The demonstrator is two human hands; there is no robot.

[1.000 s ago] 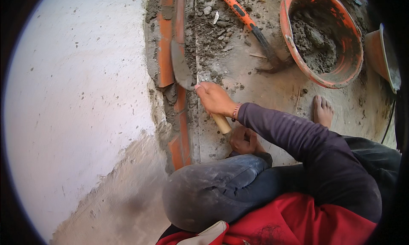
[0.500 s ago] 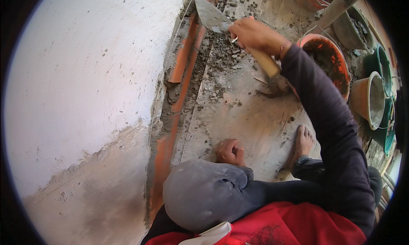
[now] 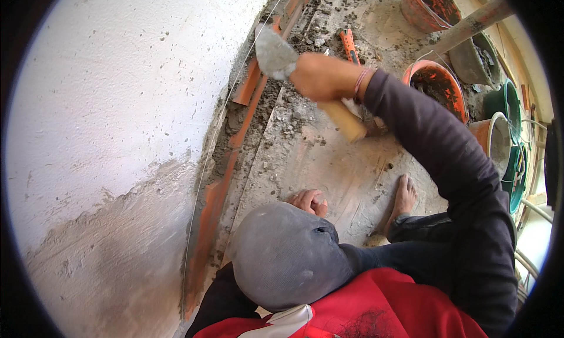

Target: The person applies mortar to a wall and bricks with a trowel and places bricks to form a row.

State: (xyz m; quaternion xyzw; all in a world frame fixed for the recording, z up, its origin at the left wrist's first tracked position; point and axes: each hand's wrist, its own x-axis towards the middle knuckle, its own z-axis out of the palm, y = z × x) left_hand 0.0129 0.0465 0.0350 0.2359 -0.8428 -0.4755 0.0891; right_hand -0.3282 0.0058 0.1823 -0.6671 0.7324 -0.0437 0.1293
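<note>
Grey knee (image 3: 285,256) partly hides the left hand (image 3: 309,202), its grip unclear, while the blurred right hand (image 3: 323,76) clamps a trowel (image 3: 275,53).

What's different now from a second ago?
The right hand, still gripping the grey metal trowel with a wooden handle, has moved forward along the orange brick row, then back slightly. The view has shifted too, bringing round green buckets in on the right. The left hand stays low by the dark grey knee; the orange-handled hammer lies where it was.
</note>
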